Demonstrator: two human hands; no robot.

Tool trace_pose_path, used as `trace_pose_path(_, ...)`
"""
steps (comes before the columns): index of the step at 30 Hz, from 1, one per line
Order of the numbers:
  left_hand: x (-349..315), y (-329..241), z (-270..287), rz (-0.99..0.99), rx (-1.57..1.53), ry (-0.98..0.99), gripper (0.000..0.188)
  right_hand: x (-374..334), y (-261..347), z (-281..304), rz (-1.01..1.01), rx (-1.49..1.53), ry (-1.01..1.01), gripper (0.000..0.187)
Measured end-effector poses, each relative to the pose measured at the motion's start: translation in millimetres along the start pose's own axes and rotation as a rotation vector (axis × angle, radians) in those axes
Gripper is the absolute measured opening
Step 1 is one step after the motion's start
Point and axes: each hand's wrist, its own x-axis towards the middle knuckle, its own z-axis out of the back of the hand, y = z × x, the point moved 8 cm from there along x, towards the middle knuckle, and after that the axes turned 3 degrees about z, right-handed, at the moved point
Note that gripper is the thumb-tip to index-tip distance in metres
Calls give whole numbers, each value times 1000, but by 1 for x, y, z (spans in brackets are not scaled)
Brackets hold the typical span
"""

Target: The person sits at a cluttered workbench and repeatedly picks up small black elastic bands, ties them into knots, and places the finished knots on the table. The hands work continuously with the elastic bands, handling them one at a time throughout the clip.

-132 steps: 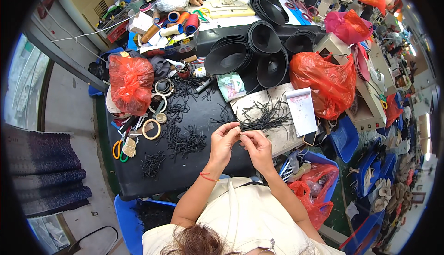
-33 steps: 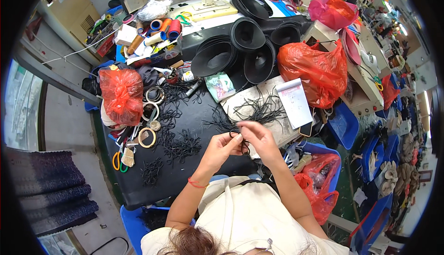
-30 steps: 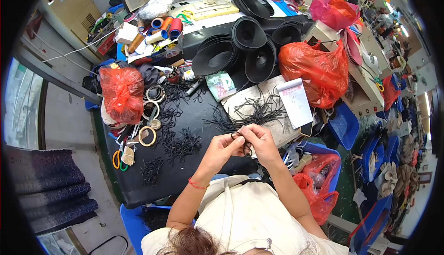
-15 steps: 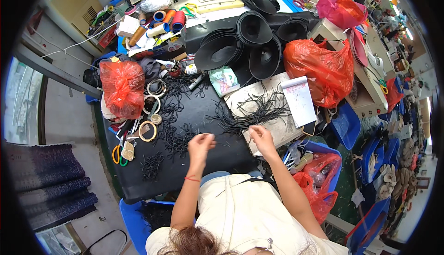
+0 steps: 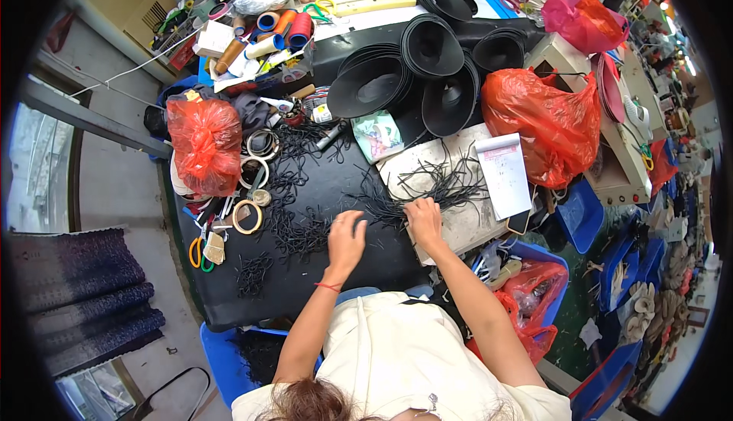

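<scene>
Thin black cords (image 5: 447,179) lie in a loose heap across a pale board (image 5: 405,167) and the black tabletop. At the near edge of this heap is my right hand (image 5: 424,225), its fingers bent together on the cords; the fingertips are partly hidden. My left hand (image 5: 347,241) hovers over the table to the left, thumb and fingers apart, with nothing visible in it. Short knotted black cords (image 5: 301,234) are spread beyond and left of that hand. A smaller clump of black cord (image 5: 253,274) rests at the near left.
Rolls of tape (image 5: 247,216) and scissors (image 5: 196,251) line the left side. Stacked black curved sheets (image 5: 370,85) stand at the back. A notepad (image 5: 502,178) lies on the board's right, beside a red plastic bag (image 5: 540,127). A blue bin (image 5: 561,268) stands lower right.
My right hand has moved down onto the near edge of the cord heap. My left hand has shifted slightly right and its fingers have spread. The view has shifted slightly.
</scene>
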Motion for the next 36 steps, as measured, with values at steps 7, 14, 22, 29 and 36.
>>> trace_pose_path(7, 34, -66, -37, -155, -32, 252, 24, 18, 16, 75, 78, 366, -164, 13)
trace_pose_path(14, 42, -70, -21, -21, -367, 248, 19, 34, 46, 105, 26, 428, -230, 13)
trace_pose_path(22, 47, -94, -35, -113, -272, 372, 25, 24, 47, 135, 87, 354, -447, 11)
trace_pose_path(29, 36, -103, -29, -40, -453, 470, 17, 12, 40, 183, 45, 222, -401, 8)
trace_pose_path(36, 15, -105, -21, 26, -551, 572, 16, -8, 14, 202, -275, 272, -622, 7)
